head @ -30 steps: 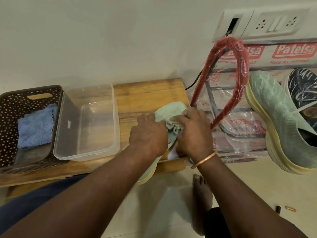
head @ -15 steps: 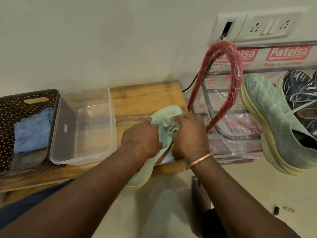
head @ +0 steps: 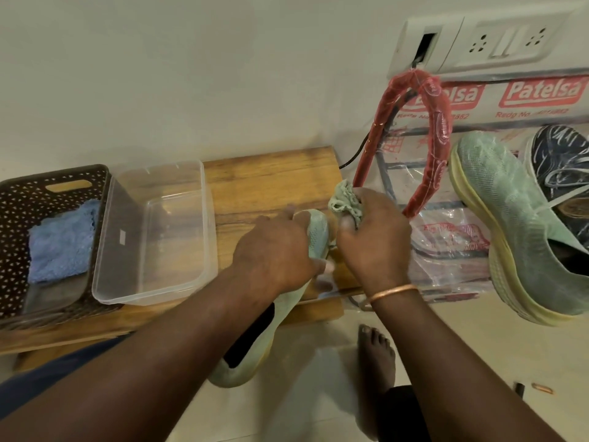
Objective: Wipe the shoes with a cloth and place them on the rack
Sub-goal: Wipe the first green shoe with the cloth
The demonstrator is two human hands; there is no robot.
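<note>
The left hand [head: 274, 253] grips a shoe [head: 317, 232] over the worktop [head: 271, 183] edge; the right hand [head: 373, 237] pinches the cloth [head: 342, 199] by its toe. Its mate [head: 510, 224] lies on the rack [head: 439, 122]; this one seems mid-wipe.

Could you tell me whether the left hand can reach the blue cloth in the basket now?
Probably not at once: the left hand is holding the shoe. The basket is open-topped, so once freed, the way to the blue cloth looks clear.

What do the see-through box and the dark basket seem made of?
The see-through box looks like clear glossy plastic: the wooden bench shows through it. The dark basket seems moulded brown plastic, rather matte, pierced with small regular holes.
</note>
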